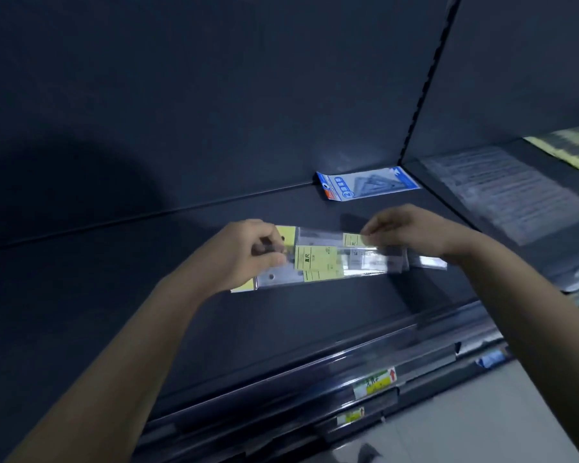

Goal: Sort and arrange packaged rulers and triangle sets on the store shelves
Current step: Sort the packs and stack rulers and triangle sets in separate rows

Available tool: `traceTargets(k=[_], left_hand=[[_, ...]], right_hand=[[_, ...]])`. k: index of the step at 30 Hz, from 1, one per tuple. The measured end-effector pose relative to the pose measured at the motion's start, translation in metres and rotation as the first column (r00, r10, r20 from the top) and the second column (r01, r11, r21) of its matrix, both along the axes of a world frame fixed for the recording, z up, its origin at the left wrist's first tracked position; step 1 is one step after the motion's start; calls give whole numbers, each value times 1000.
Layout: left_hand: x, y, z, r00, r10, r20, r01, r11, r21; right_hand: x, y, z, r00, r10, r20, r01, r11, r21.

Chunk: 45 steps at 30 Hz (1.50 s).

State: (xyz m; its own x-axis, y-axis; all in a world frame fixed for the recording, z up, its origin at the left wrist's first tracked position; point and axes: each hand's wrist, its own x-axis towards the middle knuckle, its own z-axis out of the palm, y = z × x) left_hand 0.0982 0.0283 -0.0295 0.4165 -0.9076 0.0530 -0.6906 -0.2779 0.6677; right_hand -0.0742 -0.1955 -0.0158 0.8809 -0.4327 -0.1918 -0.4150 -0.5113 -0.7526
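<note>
- The left hand is pinching one end of the ruler packs, the right hand is gripping the other end.
- The bundle is hovering just over the dark shelf, or perhaps touching it; blur hides which.
- One triangle set is lying at the back corner.
- Early days: the shelf is looking mostly unstocked.
</note>
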Motion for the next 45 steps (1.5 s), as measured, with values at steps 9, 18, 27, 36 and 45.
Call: traceTargets(k=[9, 18, 27, 36, 45], left_hand=[[8, -10, 12, 989, 118, -84, -127, 986, -111], [-42, -81, 28, 984, 86, -155, -107, 985, -134], [-130, -227, 18, 973, 119, -196, -171, 946, -274], [-208, -403, 22, 961, -36, -273, -36, 966, -255], [-276, -582, 10, 919, -90, -383, 51, 992, -112]], right_hand=[[-20, -22, 0, 934, -217, 284, 340, 786, -517], [-114, -95, 13, 913, -263, 313, 405, 472, -783], [-245, -221, 6, 930, -275, 244, 364, 590, -721], [-293, -330, 0, 941, -220, 258, 334, 725, -602], [-347, -443, -2, 947, -240, 212, 315, 819, -479]])
